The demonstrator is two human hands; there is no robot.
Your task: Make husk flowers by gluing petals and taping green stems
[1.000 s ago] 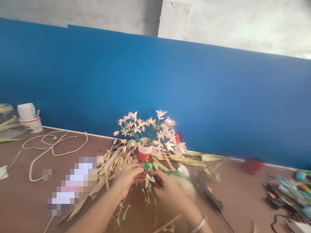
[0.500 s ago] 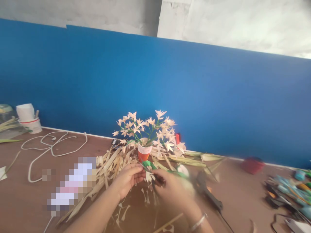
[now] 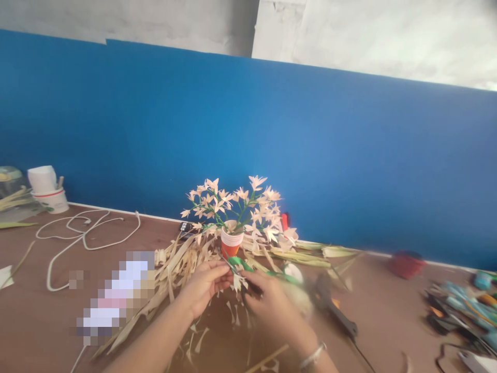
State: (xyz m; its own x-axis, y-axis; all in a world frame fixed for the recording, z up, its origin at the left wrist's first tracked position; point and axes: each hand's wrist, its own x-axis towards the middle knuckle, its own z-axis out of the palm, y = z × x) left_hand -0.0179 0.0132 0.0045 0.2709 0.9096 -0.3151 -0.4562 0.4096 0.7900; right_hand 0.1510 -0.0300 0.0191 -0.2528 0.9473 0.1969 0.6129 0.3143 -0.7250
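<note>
L hand [image 3: 209, 285] comes in from near left, thumb and fingertips pinched, prob. on the stem end of the pale flower [image 3: 238, 283]; blur hides the exact grip. R hand [image 3: 269, 299] comes in from near right, fingers curled round the dark handles of what look like scissors [image 3: 253, 290].

Key relation: flower sits btwn the two hands, just right of L fingertips and just left of R fingers, petals hanging toward the near side. L is the nearer hand, apparently in contact; R is right beside, but can't tell if it touches the petals.

Scissors' long axis runs diag., handles near right in R hand, tips far left by L fingertips, pointing approx. at the base of the red-and-white cup [image 3: 232, 243]. Can't tell if blades are apart. Green strip [image 3: 244, 265] crosses L-to-R on the far side of the flower: left end at L fingertips, the rest passing beyond R hand twd the white roll [image 3: 293, 272].

Cup stands upright just beyond both hands w/ the flower sprays [image 3: 233, 199] in it. Dry leaf strips [image 3: 182, 267] lie left of it; small pale scraps [image 3: 199, 340] on the table [image 3: 392, 326] nr side. Glue gun [image 3: 338, 316], as far as I can tell, lies right of R hand, apart.
</note>
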